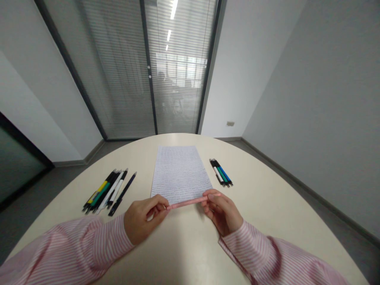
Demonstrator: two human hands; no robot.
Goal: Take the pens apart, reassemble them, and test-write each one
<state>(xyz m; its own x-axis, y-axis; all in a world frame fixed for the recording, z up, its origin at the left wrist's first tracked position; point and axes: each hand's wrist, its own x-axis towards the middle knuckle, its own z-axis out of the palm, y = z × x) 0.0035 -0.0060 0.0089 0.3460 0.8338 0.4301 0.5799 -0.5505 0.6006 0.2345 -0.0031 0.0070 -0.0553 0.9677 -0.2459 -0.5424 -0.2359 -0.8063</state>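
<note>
Head view: pink pen (pixel 190 203) is pinched lightly by left hand (pixel 145 219) and right hand (pixel 222 211), and could be dropped onto the handwritten sheet (pixel 179 174) if either grip is loosened.

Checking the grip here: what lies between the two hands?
A pink pen spans the gap, held by the left hand and the right hand, as the head view shows.
</note>
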